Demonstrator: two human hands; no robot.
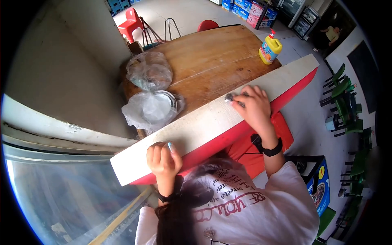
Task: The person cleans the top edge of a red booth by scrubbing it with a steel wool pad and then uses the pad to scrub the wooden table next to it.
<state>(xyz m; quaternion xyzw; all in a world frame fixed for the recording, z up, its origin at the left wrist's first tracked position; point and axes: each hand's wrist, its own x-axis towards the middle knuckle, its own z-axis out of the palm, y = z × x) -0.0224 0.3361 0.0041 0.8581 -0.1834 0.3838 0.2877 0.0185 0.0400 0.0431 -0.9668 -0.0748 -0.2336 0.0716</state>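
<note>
A long, thick board [204,122] with a whitish top and a red side runs diagonally in front of me. My right hand [255,105] rests on its top, right of the middle, with bent fingers round a small dark grey wad [229,98] that looks like steel wool. Part of the wad is hidden under the fingers. Closed into a fist, my left hand [163,158] lies on the board's near edge towards the left end. Its curled fingers hide whatever may be inside.
Beyond the board stands a wooden table [208,53] with a yellow pump bottle [270,49], a bagged bundle [150,70] and bagged metal plates [155,107]. Left is a wall [81,61]. Red chair [130,23], green chairs [341,87] and a person [331,34] are farther off.
</note>
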